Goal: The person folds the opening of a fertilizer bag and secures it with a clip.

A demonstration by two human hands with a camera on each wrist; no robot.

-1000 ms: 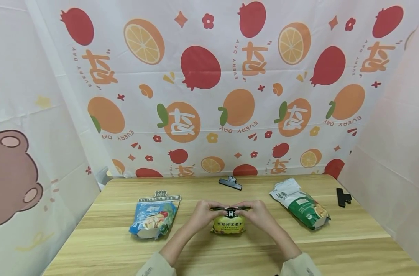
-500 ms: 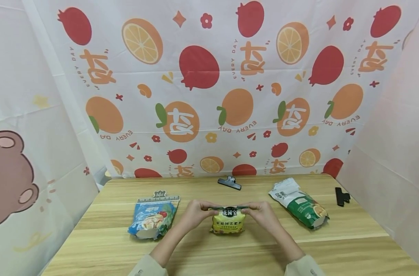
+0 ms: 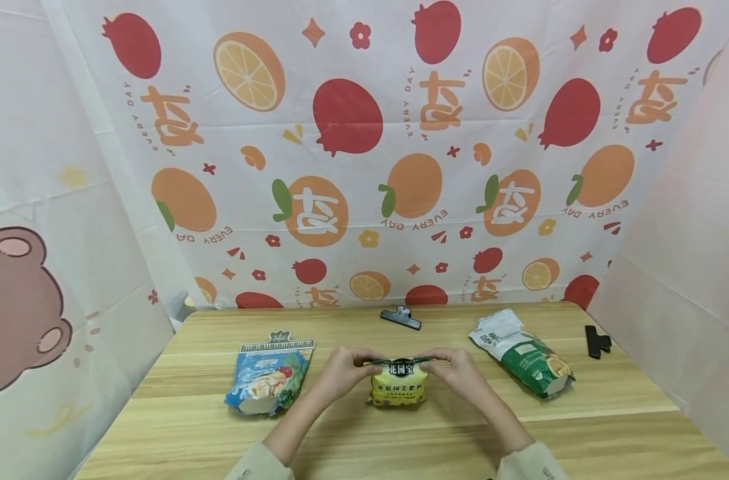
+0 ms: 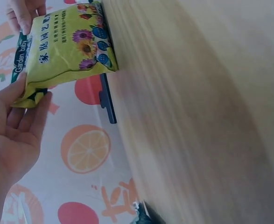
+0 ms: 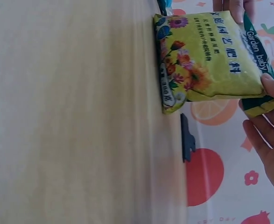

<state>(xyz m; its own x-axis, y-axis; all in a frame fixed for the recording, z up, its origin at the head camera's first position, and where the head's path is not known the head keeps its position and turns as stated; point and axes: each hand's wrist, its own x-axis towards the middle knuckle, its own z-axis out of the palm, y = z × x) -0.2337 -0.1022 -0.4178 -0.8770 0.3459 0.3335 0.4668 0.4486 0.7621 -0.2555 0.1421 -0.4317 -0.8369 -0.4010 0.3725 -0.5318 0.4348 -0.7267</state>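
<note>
A yellow fertilizer bag (image 3: 398, 389) with a dark green top stands on the table between both hands. My left hand (image 3: 343, 372) pinches the top edge at its left corner, thumb on the near face. At the opposite corner my right hand (image 3: 452, 371) pinches the same edge. In the left wrist view the bag (image 4: 66, 44) shows printed flowers and "Garden baby" lettering, with the left hand (image 4: 13, 135) at its corner. From the right wrist, the right hand (image 5: 272, 135) has its thumb on the front and fingers behind the folded top.
On the wooden table (image 3: 364, 453), a blue bag (image 3: 265, 383) with a decorated clip along its top lies left. A green and white bag (image 3: 523, 357) lies right. One black clip (image 3: 401, 318) rests near the back edge, another clip (image 3: 596, 343) at the far right.
Both hands have moved slightly outward along the bag's top edge. That edge now tilts back and lies flatter, so more of the dark label and front print shows.
</note>
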